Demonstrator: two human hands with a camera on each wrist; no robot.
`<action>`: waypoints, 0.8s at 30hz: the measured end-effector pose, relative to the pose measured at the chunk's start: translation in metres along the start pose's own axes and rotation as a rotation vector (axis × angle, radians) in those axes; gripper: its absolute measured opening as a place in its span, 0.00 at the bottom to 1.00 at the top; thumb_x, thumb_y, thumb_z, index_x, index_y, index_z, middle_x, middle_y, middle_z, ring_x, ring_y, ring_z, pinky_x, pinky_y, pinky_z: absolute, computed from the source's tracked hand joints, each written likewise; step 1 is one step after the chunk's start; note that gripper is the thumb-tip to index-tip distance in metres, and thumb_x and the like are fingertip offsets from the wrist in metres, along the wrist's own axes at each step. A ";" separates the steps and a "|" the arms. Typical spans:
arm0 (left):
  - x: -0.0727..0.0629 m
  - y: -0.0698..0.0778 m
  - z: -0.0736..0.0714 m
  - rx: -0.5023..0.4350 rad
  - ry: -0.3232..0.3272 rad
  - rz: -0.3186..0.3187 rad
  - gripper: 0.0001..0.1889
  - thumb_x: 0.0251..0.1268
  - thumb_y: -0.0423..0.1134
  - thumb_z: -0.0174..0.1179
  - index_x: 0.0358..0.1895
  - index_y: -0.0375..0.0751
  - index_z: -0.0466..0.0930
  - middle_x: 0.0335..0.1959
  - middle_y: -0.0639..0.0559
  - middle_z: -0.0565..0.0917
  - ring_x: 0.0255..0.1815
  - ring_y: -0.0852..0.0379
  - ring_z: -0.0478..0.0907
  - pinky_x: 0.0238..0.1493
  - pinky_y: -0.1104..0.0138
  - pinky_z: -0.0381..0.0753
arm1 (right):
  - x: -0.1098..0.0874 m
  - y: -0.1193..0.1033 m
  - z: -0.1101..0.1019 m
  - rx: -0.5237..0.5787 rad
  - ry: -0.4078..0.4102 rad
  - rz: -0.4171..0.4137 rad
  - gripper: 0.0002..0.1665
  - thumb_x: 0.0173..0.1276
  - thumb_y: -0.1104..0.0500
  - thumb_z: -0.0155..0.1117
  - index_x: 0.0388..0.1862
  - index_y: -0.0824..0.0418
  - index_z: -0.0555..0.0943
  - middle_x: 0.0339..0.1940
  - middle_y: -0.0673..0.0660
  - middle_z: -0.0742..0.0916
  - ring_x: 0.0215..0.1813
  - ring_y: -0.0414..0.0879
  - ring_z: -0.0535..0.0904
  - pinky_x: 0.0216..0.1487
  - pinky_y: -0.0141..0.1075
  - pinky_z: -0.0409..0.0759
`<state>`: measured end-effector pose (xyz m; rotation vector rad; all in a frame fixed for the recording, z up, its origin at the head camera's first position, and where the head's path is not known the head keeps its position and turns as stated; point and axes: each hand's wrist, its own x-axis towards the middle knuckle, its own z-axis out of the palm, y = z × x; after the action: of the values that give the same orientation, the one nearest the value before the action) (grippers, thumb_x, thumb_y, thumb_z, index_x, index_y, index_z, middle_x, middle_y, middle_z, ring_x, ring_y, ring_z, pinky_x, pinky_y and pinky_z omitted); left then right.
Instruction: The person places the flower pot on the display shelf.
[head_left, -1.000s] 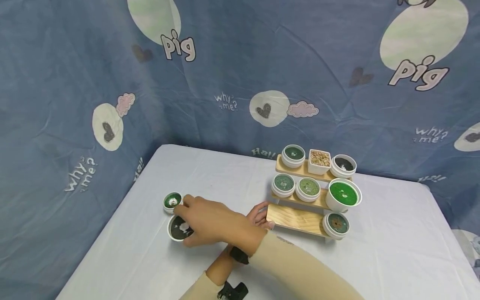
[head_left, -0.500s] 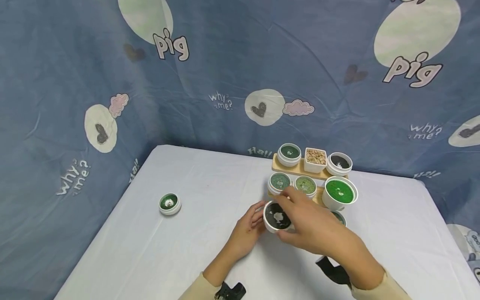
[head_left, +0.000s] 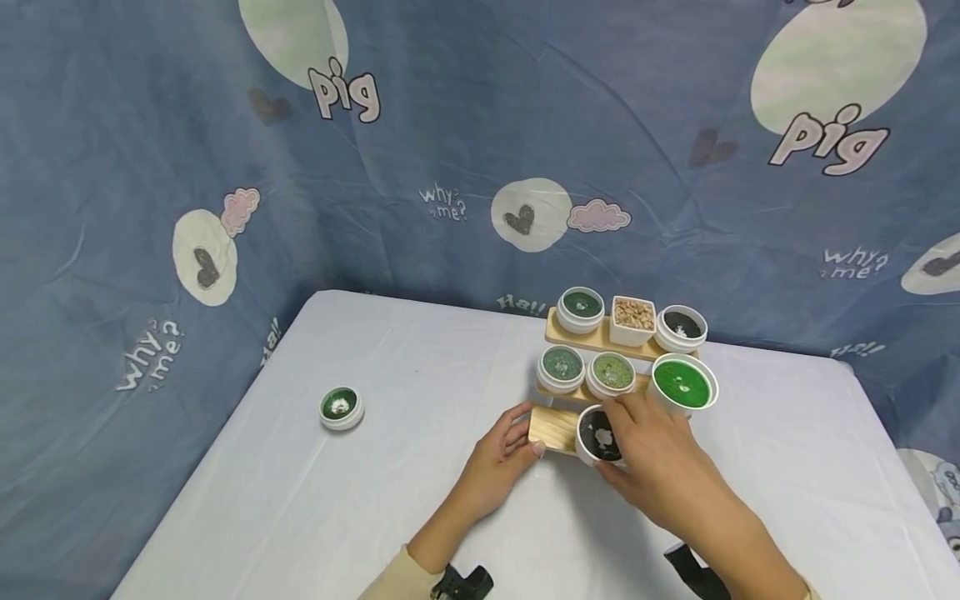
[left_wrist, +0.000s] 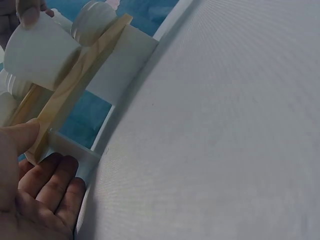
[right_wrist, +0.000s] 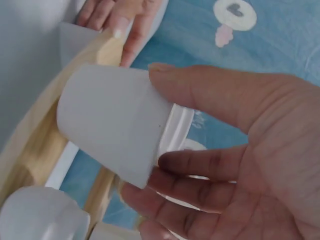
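Observation:
My right hand (head_left: 663,467) pinches a white tapered cup (head_left: 596,435) with dark filling and a pale patch on top. In the right wrist view, the thumb lies on one side of the cup (right_wrist: 110,115) and fingers on the other. The cup's base is right at the lowest wooden shelf (head_left: 551,429) of a three-tier stand, near its middle. My left hand (head_left: 491,467) grips that shelf's left end; the left wrist view has the thumb above the board (left_wrist: 75,85) and the curled fingers below. The low jar at the shelf's right end is hidden behind my right hand.
On the middle tier stand two round jars (head_left: 561,367) and a larger white cup of bright green (head_left: 682,383). The top tier bears a green-filled jar (head_left: 581,308), a square nut-filled dish (head_left: 633,319) and a dark-filled jar (head_left: 681,327). A small jar (head_left: 341,408) sits far left.
My right hand has carried the dark-filled cup from the left of the table rightward to the lowest shelf. My left hand has stayed at the shelf's left end.

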<state>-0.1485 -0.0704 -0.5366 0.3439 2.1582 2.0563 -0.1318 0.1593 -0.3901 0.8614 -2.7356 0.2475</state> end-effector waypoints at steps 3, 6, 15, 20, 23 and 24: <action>0.000 0.000 -0.001 0.004 -0.002 0.001 0.33 0.77 0.38 0.64 0.80 0.46 0.63 0.71 0.43 0.78 0.68 0.54 0.78 0.66 0.66 0.77 | -0.001 0.000 0.003 0.004 0.016 0.017 0.39 0.47 0.56 0.89 0.55 0.69 0.80 0.50 0.59 0.82 0.52 0.57 0.79 0.39 0.55 0.77; 0.000 0.001 -0.001 0.005 -0.003 0.003 0.33 0.77 0.38 0.64 0.80 0.44 0.63 0.71 0.42 0.78 0.68 0.54 0.78 0.66 0.66 0.77 | -0.002 0.000 0.006 0.012 0.028 0.030 0.37 0.45 0.59 0.90 0.51 0.69 0.80 0.49 0.60 0.82 0.49 0.57 0.80 0.38 0.55 0.78; -0.001 -0.002 -0.002 0.013 0.005 0.008 0.32 0.78 0.38 0.63 0.80 0.45 0.63 0.70 0.40 0.78 0.68 0.51 0.78 0.66 0.66 0.78 | -0.006 -0.007 0.004 -0.063 0.041 0.092 0.38 0.44 0.57 0.91 0.50 0.68 0.79 0.44 0.60 0.81 0.46 0.59 0.79 0.34 0.51 0.74; -0.002 0.001 -0.003 0.034 0.008 0.003 0.33 0.77 0.39 0.63 0.80 0.45 0.63 0.70 0.41 0.78 0.68 0.51 0.79 0.65 0.66 0.78 | -0.001 -0.023 -0.003 -0.060 0.078 0.053 0.39 0.45 0.52 0.90 0.52 0.66 0.80 0.47 0.60 0.82 0.49 0.59 0.78 0.38 0.51 0.75; -0.002 0.004 -0.004 0.044 0.013 -0.008 0.33 0.78 0.40 0.63 0.80 0.45 0.63 0.70 0.43 0.78 0.68 0.53 0.79 0.65 0.66 0.79 | 0.014 -0.039 -0.005 -0.008 0.094 -0.019 0.36 0.50 0.50 0.88 0.52 0.65 0.82 0.49 0.58 0.83 0.50 0.58 0.80 0.44 0.52 0.78; -0.003 0.003 -0.005 0.055 0.012 -0.005 0.32 0.78 0.40 0.63 0.80 0.47 0.63 0.70 0.44 0.79 0.67 0.53 0.79 0.65 0.66 0.79 | 0.020 -0.044 -0.004 0.017 0.094 -0.052 0.34 0.52 0.49 0.87 0.51 0.64 0.82 0.48 0.57 0.83 0.49 0.57 0.80 0.45 0.52 0.79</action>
<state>-0.1470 -0.0753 -0.5331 0.3322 2.2240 2.0044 -0.1212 0.1137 -0.3770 0.9000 -2.6243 0.2936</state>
